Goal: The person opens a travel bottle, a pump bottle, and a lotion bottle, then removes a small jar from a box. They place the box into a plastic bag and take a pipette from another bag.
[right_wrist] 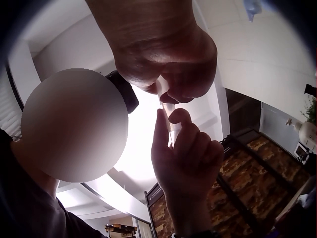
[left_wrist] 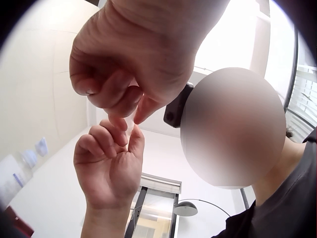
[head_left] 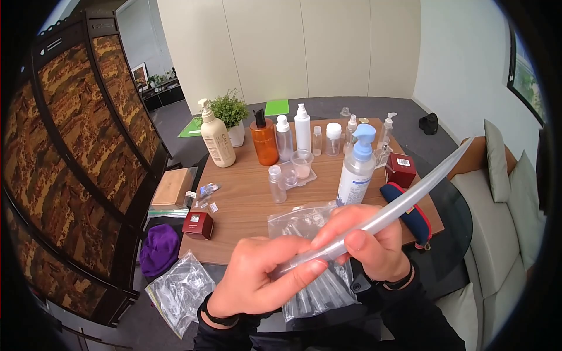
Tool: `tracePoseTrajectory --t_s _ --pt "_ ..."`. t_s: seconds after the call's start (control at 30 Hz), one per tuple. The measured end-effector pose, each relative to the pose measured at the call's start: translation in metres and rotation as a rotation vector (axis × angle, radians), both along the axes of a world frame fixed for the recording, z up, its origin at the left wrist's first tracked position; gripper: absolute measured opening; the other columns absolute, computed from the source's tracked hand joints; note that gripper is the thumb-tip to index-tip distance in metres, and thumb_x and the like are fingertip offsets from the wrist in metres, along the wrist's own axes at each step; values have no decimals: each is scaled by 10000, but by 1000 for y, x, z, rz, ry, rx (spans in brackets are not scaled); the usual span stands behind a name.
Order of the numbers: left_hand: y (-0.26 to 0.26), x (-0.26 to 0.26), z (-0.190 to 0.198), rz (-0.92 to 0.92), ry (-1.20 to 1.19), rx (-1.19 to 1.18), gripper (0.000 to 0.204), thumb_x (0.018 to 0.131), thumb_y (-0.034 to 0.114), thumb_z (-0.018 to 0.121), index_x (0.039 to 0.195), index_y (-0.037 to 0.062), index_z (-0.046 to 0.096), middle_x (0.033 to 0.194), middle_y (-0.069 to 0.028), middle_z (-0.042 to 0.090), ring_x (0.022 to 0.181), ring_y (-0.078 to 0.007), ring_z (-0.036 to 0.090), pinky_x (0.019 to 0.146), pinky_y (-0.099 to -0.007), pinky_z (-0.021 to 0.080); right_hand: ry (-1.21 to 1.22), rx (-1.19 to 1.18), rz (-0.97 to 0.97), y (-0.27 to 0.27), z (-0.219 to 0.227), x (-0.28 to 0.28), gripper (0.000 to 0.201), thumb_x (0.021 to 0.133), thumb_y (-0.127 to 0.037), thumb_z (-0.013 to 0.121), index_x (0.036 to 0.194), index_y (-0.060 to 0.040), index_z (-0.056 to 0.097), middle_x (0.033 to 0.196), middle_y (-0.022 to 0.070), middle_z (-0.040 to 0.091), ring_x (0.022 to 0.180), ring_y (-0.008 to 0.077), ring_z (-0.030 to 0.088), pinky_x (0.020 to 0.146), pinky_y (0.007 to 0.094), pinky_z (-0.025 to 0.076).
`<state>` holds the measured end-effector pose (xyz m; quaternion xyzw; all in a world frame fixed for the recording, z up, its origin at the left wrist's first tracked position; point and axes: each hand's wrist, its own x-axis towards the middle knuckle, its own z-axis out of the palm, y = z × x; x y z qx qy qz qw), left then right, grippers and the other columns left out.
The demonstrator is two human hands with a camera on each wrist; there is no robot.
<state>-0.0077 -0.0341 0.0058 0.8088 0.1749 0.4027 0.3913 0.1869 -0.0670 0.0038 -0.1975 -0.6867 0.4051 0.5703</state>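
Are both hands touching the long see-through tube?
Touching. The head view shows the left hand pinching the tube's near end and the right hand wrapped around it.

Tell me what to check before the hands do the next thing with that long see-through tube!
1. Right hand has a firm grip on the clear tube: ok, fingers curl round it.
2. Left hand pinches the tube's near end: ok.
3. Tube's far end is free of the bottles: ok, it points up over the red box, apart from it.
4. Blue-pump bottle stands upright: ok.
5. Zip bag of tubes lies flat under the hands: ok.
6. Tube is empty and clean inside: cannot tell.
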Motion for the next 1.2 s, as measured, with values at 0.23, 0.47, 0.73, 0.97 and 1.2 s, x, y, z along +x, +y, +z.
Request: tracePoseTrajectory --t_s 0.23,0.47,0.73,0.97,1.2 --pt "-2 -5 3 -152 16 -353 160 909 176 639 940 26 687 662 -39 622 541 -74 514 485 -248 377 5 6 90 1 0 0 296 955 -184 481 1138 40 544 862 87 631 769 113 586 672 276 456" --pt "1 -7 3 -202 73 -482 161 913 177 637 902 23 682 645 -20 603 547 -66 504 488 -236 368 110 -60 161 1 -2 0 362 944 -228 522 1187 38 483 803 54 585 735 83 557 679 254 439" --pt "-3 -4 7 34 67 -227 201 894 176 633 856 -17 675 696 -37 636 582 -66 515 513 -223 372 155 3 -207 0 -4 -4 165 900 -122 637 995 -3 574 934 49 575 812 73 542 718 222 433" --pt "-5 -4 13 -72 64 -418 249 928 183 581 858 -40 665 611 2 555 507 -43 423 464 -213 291 237 -81 -42 -2 -4 -1 214 903 -73 534 1086 16 468 868 62 536 731 70 498 644 235 422" --pt "-2 -8 10 -146 66 -421 188 933 188 608 878 26 686 632 -18 591 569 -57 496 501 -238 370 248 34 -26 2 -3 2 258 879 -69 536 1101 23 442 825 77 520 684 78 475 604 236 404"
